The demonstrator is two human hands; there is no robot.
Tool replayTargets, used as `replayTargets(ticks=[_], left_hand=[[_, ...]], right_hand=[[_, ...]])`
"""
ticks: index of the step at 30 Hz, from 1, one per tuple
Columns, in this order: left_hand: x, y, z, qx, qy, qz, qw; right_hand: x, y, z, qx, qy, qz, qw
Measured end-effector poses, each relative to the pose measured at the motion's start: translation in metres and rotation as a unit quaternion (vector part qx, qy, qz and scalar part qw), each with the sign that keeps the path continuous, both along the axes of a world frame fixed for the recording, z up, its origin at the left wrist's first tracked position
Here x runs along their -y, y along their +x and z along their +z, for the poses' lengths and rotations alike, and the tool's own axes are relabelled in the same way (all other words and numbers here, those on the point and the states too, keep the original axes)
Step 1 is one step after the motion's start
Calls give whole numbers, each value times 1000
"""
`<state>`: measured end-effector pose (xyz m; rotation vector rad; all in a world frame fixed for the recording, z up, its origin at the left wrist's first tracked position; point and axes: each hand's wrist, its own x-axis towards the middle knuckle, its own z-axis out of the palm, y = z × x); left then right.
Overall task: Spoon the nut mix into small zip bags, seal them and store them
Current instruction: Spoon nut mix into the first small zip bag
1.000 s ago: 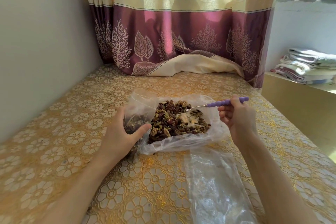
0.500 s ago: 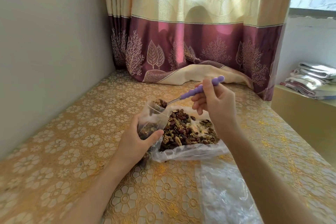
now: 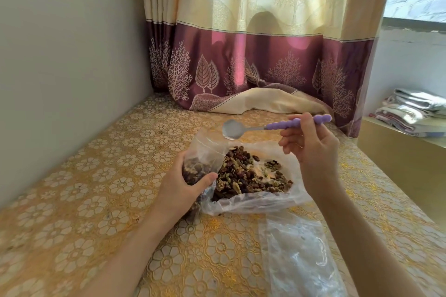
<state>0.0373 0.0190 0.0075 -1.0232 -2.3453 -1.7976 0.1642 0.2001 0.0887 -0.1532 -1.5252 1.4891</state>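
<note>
We are working on a table (image 3: pixel 84 212) covered in a gold flowered cloth, pushed against a wall with a cream and purple curtain (image 3: pixel 253 55) behind it. In the middle lies a big clear bag (image 3: pixel 253 202) folded open, with the nut mix (image 3: pixel 248 176) heaped inside. Nearer to us sits a flat pile of empty bags (image 3: pixel 299 253).

Our left hand (image 3: pixel 183 188) is wrapped around a small zip bag (image 3: pixel 200 166), thumb across its front, holding it upright just beside the big bag; it is already part filled. Our right hand (image 3: pixel 311 149) pinches the purple handle of a spoon (image 3: pixel 265 126), whose bowl looks empty and hangs above the small bag's mouth.

We think the main danger is the thin mouth of the small bag sagging shut, since only one hand props it, so the next spoonful could spill onto the cloth. Squeezing too hard could also push nuts up and out, and crumbs caught in the zip strip may stop it sealing.
</note>
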Motion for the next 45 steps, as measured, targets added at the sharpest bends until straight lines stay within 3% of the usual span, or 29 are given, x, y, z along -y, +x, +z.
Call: replayTargets(ticks=[5,8,16,21,45], left_hand=[[-1,1,0,-6,-3,5,1000],[0,0,0,-10,-4,7,1000],[0,0,0,-27,-14,13,999],[-1,0,1,-32,-14,17,999],[-2,-2,-1,-52,-13,18,998]], right_hand=[[-28,9,-30,86,26,-148,985],[-33,13,-48,122,52,-180,975],[-37,14,-66,135,12,-96,986],[-36,19,-68,143,40,-58,987],[-40,25,-60,181,-133,-29,974]])
